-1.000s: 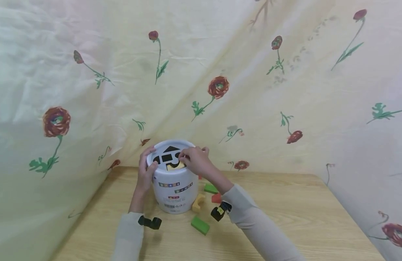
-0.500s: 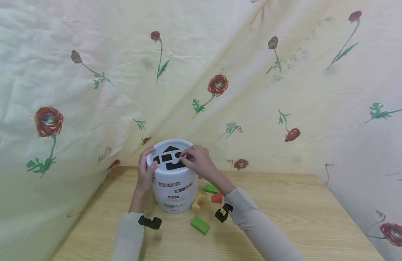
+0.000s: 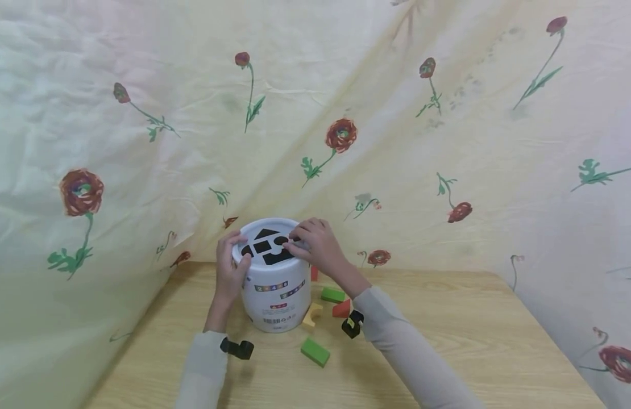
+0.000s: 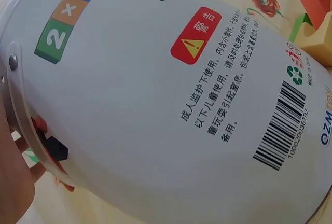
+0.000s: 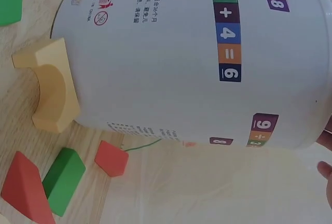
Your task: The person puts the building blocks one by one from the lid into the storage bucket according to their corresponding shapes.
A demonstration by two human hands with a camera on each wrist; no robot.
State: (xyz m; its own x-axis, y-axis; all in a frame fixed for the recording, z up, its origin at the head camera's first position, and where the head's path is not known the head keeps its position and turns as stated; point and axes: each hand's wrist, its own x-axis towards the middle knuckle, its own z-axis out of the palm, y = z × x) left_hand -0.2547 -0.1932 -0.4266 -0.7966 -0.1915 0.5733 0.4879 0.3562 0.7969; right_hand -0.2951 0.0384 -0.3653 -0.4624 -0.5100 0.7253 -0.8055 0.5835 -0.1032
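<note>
Yellow block gone from the shape-sorter bucket (image 3: 275, 278) lid slot since a second ago, so it dropped in; left hand (image 3: 231, 268) fingers grip the rim, right hand (image 3: 315, 249) fingers rest loose on the lid.

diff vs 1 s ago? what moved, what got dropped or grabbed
The yellow block seen in the lid's arch-shaped slot a second ago is gone from view; that slot now shows black. The right hand shifted slightly toward the far rim of the white bucket. Unchanged: the left hand holds the bucket's side, and the loose blocks lie on the table.
</note>
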